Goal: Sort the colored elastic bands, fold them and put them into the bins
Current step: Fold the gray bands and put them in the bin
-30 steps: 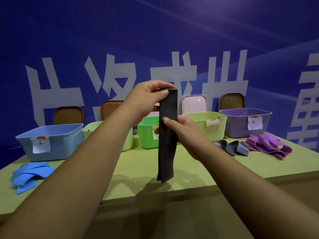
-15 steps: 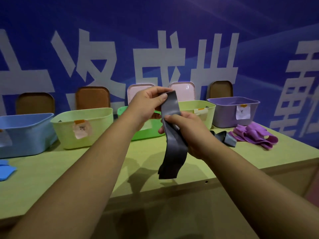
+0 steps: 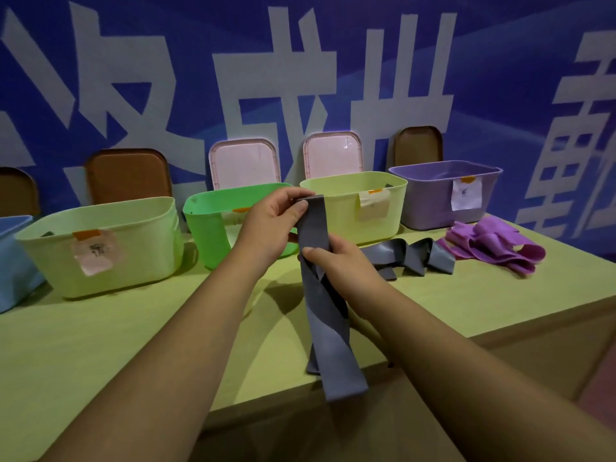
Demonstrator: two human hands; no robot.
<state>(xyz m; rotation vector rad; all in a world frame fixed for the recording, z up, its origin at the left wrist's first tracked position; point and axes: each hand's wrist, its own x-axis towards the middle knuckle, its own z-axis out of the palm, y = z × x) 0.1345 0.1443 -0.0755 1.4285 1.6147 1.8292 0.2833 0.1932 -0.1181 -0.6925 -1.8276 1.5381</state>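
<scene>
While left hand (image 3: pixel 270 228) is still pinching grey band (image 3: pixel 328 328) at 12 o'clock | right hand (image 3: pixel 346 265) is clamping its middle | tail at 6 o'clock is twisting more.

This looks like a prepared work station in a hall or studio, not a home. The whole back wall (image 3: pixel 166 78) is a blue printed banner with very large white characters (image 3: pixel 266 95). Before it stands a long green counter (image 3: pixel 100 345) with a neat row of plastic bins (image 3: pixel 133 248), each with paper labels (image 3: pixel 466 195), and their lids (image 3: pixel 245 163) lean against the wall.
</scene>
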